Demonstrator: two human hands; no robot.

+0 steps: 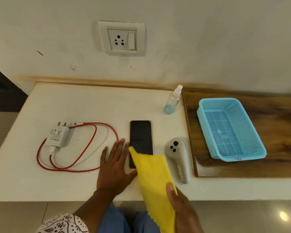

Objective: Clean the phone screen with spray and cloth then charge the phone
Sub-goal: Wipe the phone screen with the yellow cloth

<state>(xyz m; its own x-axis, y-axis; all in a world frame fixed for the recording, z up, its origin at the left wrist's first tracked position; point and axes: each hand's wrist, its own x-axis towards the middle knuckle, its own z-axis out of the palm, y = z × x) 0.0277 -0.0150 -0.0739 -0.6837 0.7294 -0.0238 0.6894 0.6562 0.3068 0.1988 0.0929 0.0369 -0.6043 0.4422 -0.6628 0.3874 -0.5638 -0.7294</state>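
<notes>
A black phone [141, 135] lies screen up on the white counter [77, 105]. My left hand [115, 165] rests flat beside its left edge, fingers spread, thumb near the phone's lower corner. My right hand [181, 206] grips a yellow cloth [154, 174] whose upper corner drapes over the phone's lower part. A small clear spray bottle [173, 100] with blue liquid stands upright behind the phone to the right. A white charger adapter [57, 136] with a red cable [91, 145] lies on the left. A wall socket [122, 39] with a switch sits above.
A grey handheld controller [178, 157] lies right of the phone. A blue perforated basket [228, 128] sits on a wooden board [275, 140] at the right. The counter's front edge runs just above my knees.
</notes>
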